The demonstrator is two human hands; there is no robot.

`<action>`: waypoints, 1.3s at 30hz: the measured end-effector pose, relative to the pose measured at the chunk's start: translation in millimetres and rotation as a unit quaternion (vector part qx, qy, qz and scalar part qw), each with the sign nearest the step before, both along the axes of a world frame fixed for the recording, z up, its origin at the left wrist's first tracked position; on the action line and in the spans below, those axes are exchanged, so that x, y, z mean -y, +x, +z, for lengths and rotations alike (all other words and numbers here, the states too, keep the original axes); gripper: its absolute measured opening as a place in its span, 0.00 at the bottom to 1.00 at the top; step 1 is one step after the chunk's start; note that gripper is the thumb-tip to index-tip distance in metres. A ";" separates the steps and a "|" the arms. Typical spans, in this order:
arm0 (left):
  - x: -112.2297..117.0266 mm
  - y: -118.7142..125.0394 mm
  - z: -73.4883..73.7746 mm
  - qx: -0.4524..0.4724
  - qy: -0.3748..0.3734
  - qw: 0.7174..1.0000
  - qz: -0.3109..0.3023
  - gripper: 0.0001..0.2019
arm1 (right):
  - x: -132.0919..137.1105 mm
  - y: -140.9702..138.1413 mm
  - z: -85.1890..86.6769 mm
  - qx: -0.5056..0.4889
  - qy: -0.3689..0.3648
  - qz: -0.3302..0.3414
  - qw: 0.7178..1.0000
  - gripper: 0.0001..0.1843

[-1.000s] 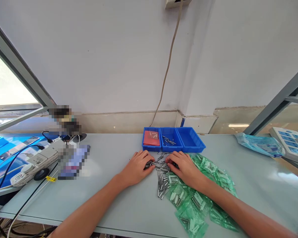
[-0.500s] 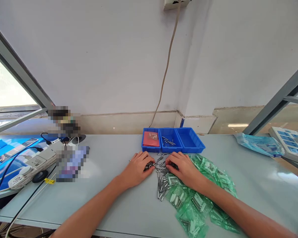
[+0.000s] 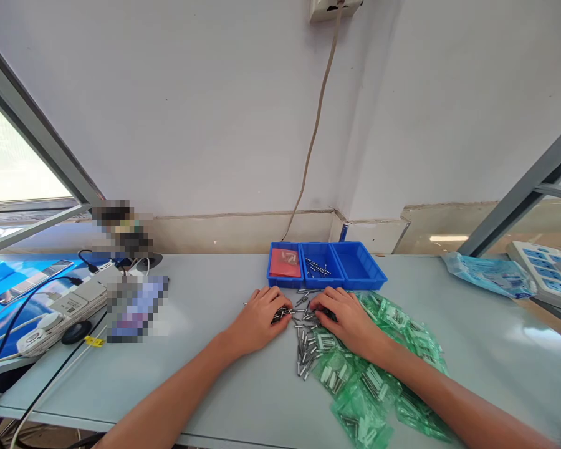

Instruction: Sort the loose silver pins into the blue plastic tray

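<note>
My left hand (image 3: 260, 319) rests on the table with its fingers curled round a bunch of thin metal pins (image 3: 281, 313), whose ends poke out by the thumb. Across a small gap, my right hand (image 3: 343, 317) is also closed, thumb against bent fingers. Something dark shows in its grip, too hidden to make out. Between and below the hands lies a loose pile of metal pins (image 3: 305, 352). Several green plastic bags (image 3: 361, 386), holding white pieces and metal pins, spread under and beside my right forearm.
Behind the hands stand blue bins (image 3: 359, 265): a red packet (image 3: 285, 262) is in the left one, a few pins in the middle one. A power strip (image 3: 70, 305) with cables lies left; a blue plastic packet (image 3: 490, 274) and a white panel (image 3: 546, 271) lie right.
Both hands stay almost in place over the pins. The whole view has shifted very slightly; the bins and bags look unchanged.
</note>
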State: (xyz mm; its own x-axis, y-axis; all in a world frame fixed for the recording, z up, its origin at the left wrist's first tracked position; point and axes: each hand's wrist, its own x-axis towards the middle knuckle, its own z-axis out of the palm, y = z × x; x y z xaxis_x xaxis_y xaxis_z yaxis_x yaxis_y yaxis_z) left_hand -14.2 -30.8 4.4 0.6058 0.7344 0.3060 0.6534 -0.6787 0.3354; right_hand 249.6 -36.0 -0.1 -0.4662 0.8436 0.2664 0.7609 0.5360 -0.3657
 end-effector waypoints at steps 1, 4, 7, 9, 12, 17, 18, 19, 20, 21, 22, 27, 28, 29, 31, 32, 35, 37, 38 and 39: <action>0.1 0.2 0.1 0.001 0.001 1.000 0.001 0.04 | -0.4 0.2 -0.2 0.001 -0.002 0.001 1.000 0.07; 0.3 0.6 0.3 0.004 0.003 1.000 0.004 0.04 | -1.3 0.4 -1.1 0.006 0.001 0.001 1.000 0.07; 0.5 0.9 0.8 0.006 0.001 1.000 0.005 0.04 | -1.6 0.5 -2.8 0.010 0.012 -0.002 1.000 0.07; 0.7 1.1 1.4 0.008 -0.001 1.000 0.004 0.03 | -1.3 0.5 -3.7 0.008 0.017 -0.004 1.000 0.07; 0.7 1.5 2.3 0.011 -0.004 1.000 0.004 0.03 | 0.0 0.2 -2.6 -0.005 0.016 -0.004 1.000 0.08; 0.0 1.4 2.8 0.017 -0.010 1.000 0.003 0.02 | 0.9 -0.5 2.0 -0.050 -0.008 -0.017 0.999 0.09; -0.3 1.2 2.7 0.018 -0.010 1.000 0.003 0.02 | 0.4 -0.3 2.3 -0.059 -0.009 -0.019 0.998 0.09; -0.6 1.0 2.6 0.019 -0.011 1.000 0.003 0.02 | -0.2 0.1 2.2 -0.067 -0.007 -0.020 0.998 0.10; -0.8 0.8 2.4 0.019 -0.011 1.000 0.003 0.02 | -0.9 0.6 2.0 -0.075 -0.002 -0.019 0.997 0.10; -1.0 0.7 2.3 0.019 -0.011 1.000 0.004 0.02 | -1.6 1.3 1.8 -0.081 0.004 -0.017 0.997 0.11; -1.1 0.6 2.2 0.018 -0.011 1.000 0.004 0.02 | -2.2 1.9 1.8 -0.086 0.011 -0.016 0.996 0.13; -0.9 0.8 2.7 0.014 -0.008 1.000 0.001 0.03 | -2.0 3.5 6.2 -0.109 0.026 -0.026 0.993 0.12; -0.9 0.9 2.7 0.014 -0.006 1.000 0.000 0.03 | -1.5 3.4 7.4 -0.114 0.026 -0.030 0.993 0.12; -0.9 0.8 2.6 0.013 -0.005 1.000 0.000 0.04 | -1.1 3.3 8.4 -0.119 0.025 -0.034 0.992 0.11; -1.0 0.6 2.2 0.012 -0.004 1.000 0.000 0.04 | -0.4 3.0 9.9 -0.128 0.023 -0.041 0.991 0.10; -1.0 0.5 1.9 0.011 -0.004 1.000 0.000 0.04 | -0.2 2.8 10.4 -0.130 0.022 -0.044 0.990 0.09; -0.9 -0.1 1.2 0.011 -0.006 1.000 0.001 0.04 | 0.5 2.6 11.7 -0.137 0.024 -0.046 0.989 0.08; -0.7 -0.4 1.5 0.012 -0.009 1.000 0.001 0.04 | 1.3 2.3 12.9 -0.145 0.023 -0.046 0.988 0.07; -0.7 -0.5 1.8 0.012 -0.011 1.000 0.001 0.05 | 1.7 2.1 13.6 -0.148 0.022 -0.046 0.988 0.07; -0.6 -0.6 2.3 0.011 -0.014 1.000 0.000 0.05 | 2.0 1.8 14.2 -0.151 0.019 -0.046 0.987 0.07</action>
State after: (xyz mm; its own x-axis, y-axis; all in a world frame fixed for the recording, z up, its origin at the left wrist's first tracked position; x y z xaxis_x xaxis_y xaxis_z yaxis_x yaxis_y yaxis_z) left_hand -14.8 -30.2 6.7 0.5984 0.7434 0.2989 0.6459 -0.6683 0.3690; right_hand 251.4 -37.9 14.1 -0.2822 0.8652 0.4145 0.6659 0.4876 -0.5646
